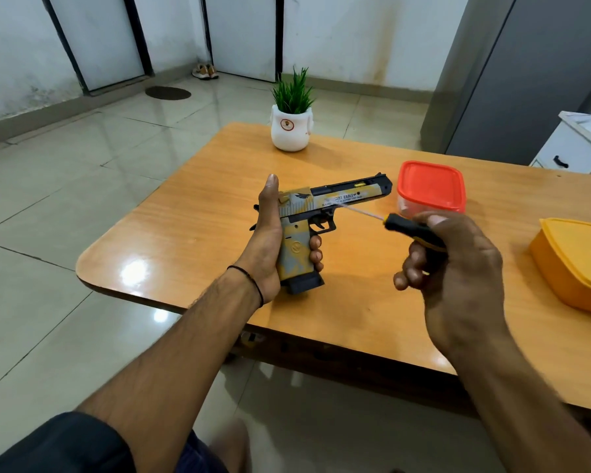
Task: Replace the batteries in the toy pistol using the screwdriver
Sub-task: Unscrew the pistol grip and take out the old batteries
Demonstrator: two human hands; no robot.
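the left hand [270,240] is gripping the pistol [321,204] by its grip. the thumb is lying straight up along the back of the slide, and the fingers are curling round the front, below the trigger guard. the hand is holding the pistol upright over the table [185,233], with the barrel pointing toward the right hand [458,268]. the black magazine base is sticking out below the palm; whether it is touching the table cannot be told. a thin black band [251,279] is sitting on the left wrist.

the right hand is gripping the screwdriver [410,228] by its black-and-yellow handle, fingers curled round it. the shaft is pointing toward the left hand and reaching the underside of the barrel just ahead of the trigger guard. the shaft is showing blurred, so whether the tip is touching the pistol cannot be told.

a red-lidded box [430,186] is sitting just beyond the right hand, near the muzzle. a yellow box [580,264] is sitting to the right of the right hand. a potted plant [291,128] is standing well beyond the left hand, at the table's far edge.
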